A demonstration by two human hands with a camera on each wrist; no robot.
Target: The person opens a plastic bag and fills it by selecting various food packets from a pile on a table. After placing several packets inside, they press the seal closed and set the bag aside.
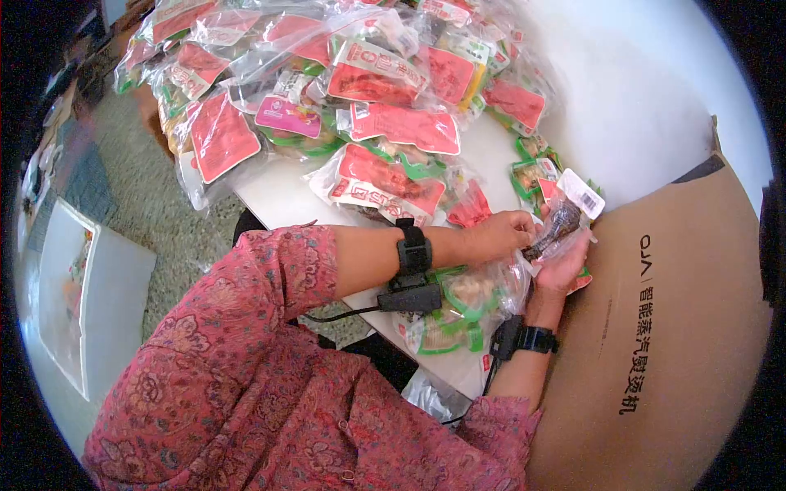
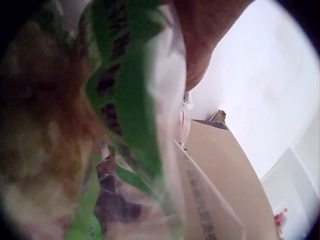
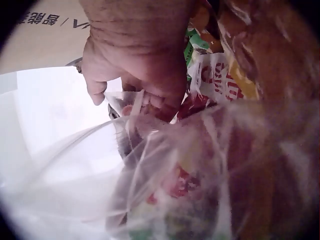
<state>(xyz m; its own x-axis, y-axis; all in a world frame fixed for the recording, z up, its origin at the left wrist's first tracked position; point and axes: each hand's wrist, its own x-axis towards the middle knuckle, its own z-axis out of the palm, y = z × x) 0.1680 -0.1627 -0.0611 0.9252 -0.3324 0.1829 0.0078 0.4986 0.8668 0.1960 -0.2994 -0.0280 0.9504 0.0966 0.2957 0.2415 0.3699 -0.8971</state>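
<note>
Both hands are at a clear plastic bag with dark brown food (image 1: 562, 221) in it, beside the cardboard box. A white barcode label (image 1: 582, 194) shows at the bag's upper end. My right hand (image 1: 565, 263) holds the bag from below, palm turned upward; its curled fingers and the clear film show in the right wrist view. From the left, my left hand (image 1: 501, 235) pinches at the bag's near side with bent fingers. Between the forearms lies a green-edged clear packet with pale food (image 1: 472, 293), which fills much of the left wrist view.
A large pile of clear bags with red labels (image 1: 385, 69) covers the far side of the white table (image 1: 278, 196). Small green-edged packets (image 1: 534, 173) lie against the box. The tall cardboard box (image 1: 655, 327) stands close on the right. A white foam box (image 1: 98, 286) is on the floor.
</note>
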